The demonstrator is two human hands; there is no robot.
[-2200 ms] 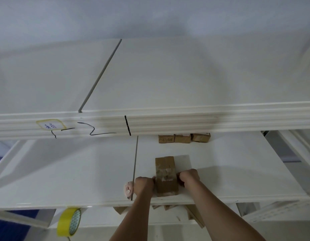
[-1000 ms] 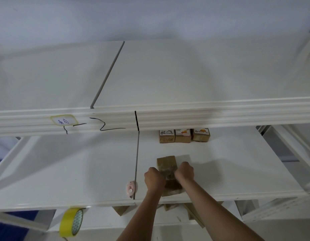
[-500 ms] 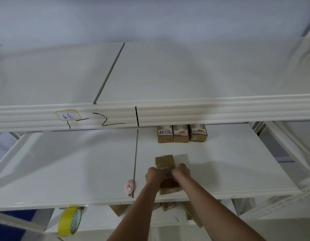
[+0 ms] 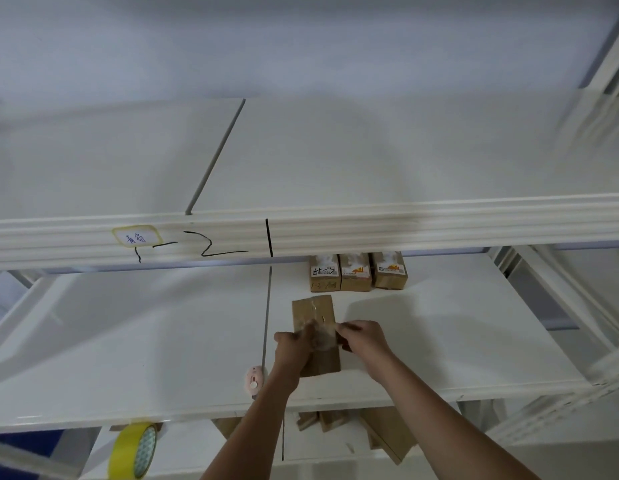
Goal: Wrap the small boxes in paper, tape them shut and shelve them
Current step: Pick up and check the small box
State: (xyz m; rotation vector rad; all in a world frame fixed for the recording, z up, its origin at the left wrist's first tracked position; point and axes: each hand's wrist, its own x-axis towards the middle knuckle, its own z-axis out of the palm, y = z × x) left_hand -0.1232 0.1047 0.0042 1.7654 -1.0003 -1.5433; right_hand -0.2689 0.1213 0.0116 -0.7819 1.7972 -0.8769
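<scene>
A box wrapped in brown paper [image 4: 313,313] lies on the middle shelf [image 4: 162,341], its long side pointing away from me. My left hand [image 4: 292,344] and my right hand [image 4: 363,336] sit over its middle, one on each side. Between them a strip of clear tape [image 4: 322,336] stretches across the top of the box, and each hand pinches one end of it. The near half of the box is partly hidden by my left hand and wrist.
Three small printed boxes [image 4: 355,276] stand in a row at the back of the shelf. A small pink cutter [image 4: 254,381] lies left of my left wrist. A yellow tape roll [image 4: 135,452] hangs below the shelf edge. Brown paper and boxes [image 4: 387,434] lie on the lower shelf.
My hands left the sides of the box, met over its top, and have now drawn slightly apart with clear tape between them. The box stayed in place.
</scene>
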